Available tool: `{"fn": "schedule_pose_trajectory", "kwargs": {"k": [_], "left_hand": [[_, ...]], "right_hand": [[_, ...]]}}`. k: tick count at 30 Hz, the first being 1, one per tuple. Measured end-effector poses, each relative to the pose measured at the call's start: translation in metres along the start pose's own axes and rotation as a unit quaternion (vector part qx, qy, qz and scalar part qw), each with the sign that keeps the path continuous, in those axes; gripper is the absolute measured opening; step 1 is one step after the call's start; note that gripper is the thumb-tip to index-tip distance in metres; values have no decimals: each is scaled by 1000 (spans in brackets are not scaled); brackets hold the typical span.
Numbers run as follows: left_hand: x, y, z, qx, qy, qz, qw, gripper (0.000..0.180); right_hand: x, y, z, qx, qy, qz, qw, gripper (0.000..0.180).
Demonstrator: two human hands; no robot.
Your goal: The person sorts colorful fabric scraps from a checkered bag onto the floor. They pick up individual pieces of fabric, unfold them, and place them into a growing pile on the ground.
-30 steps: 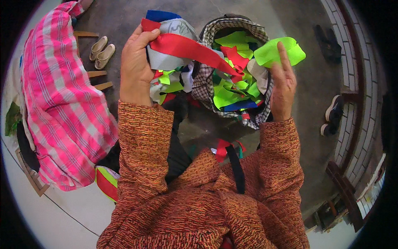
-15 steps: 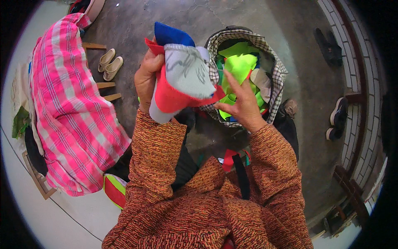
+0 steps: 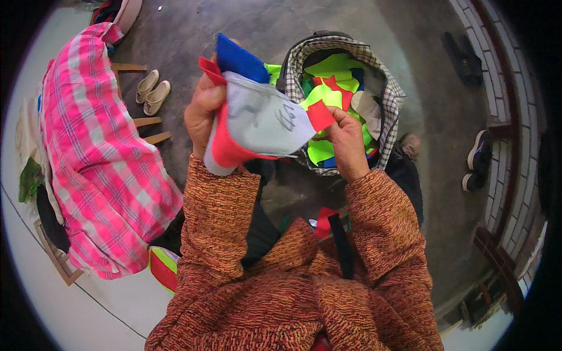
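Hands are both closed on a bundle of fabric pieces (image 3: 257, 126), raised above the lap. Left hand (image 3: 202, 111) clamps the stacked edges; right hand (image 3: 345, 143) pinches the right corner beside a red scrap (image 3: 321, 115). Judged light, limp and prone to slipping apart; best gripped across the stacked edges. Farther off, a checked bag (image 3: 389, 96) holds more scraps.

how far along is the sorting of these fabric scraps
Done: a stack of grey, red and blue fabric pieces is gathered in the left hand. In hand: the right hand adds a small red scrap. Left: the checked bag holds many neon green scraps.
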State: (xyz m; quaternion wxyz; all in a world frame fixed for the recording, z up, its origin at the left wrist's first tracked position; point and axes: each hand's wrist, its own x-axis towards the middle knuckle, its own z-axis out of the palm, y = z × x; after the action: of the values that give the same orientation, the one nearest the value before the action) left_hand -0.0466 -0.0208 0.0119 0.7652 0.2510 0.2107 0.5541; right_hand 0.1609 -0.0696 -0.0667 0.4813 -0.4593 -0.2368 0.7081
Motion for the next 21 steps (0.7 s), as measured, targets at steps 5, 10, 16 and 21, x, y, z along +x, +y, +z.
{"fn": "schedule_pose_trajectory", "kwargs": {"k": [5, 10, 16, 21], "left_hand": [[9, -13, 36, 269, 42, -115, 955, 40], [25, -29, 24, 552, -123, 27, 824, 35], [19, -18, 36, 417, -66, -273, 864, 46], [19, -11, 1, 539, -11, -202, 817, 24]], "right_hand": [[-4, -11, 5, 180, -34, 30, 983, 23], [-17, -29, 12, 242, -140, 79, 957, 30], [-20, -42, 3, 206, -194, 40, 958, 33], [-7, -55, -3, -96, -128, -27, 987, 29]]}}
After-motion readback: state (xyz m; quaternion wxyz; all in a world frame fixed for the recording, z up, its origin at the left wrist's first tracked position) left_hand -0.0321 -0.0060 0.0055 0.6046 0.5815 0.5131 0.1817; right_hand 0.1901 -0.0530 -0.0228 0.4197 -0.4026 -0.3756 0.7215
